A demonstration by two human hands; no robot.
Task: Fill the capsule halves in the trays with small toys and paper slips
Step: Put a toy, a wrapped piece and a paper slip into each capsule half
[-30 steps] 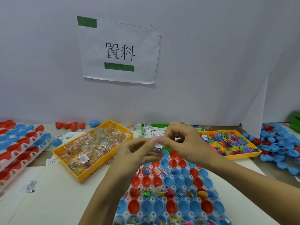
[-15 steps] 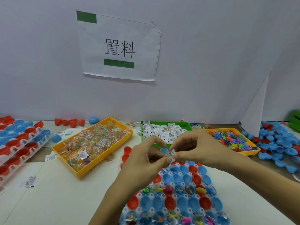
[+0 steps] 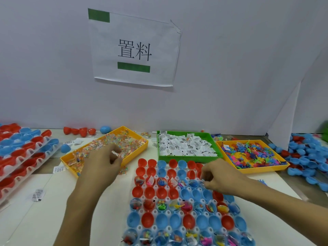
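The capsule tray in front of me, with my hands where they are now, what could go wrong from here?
1. The right hand is lowering a small clear packet over the capsule tray; it could miss the half and land between cups.
2. The left hand pinches a packet at the yellow bin; strays already lie outside its rim, so more may spill.

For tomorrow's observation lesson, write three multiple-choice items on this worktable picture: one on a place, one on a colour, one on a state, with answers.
1. Where is the left hand?
A. over the yellow tray of clear packets
B. in the green tray
C. flat on the wall sign

2. What colour is the tray of paper slips?
A. yellow
B. green
C. red

3. What is the state of the farthest row of capsule halves?
A. filled with toys
B. closed with lids
C. empty

Answers: 1 A, it grips packets at that tray's near edge. 2 B, the white slips lie inside green walls. 3 C, bare red and blue cups.
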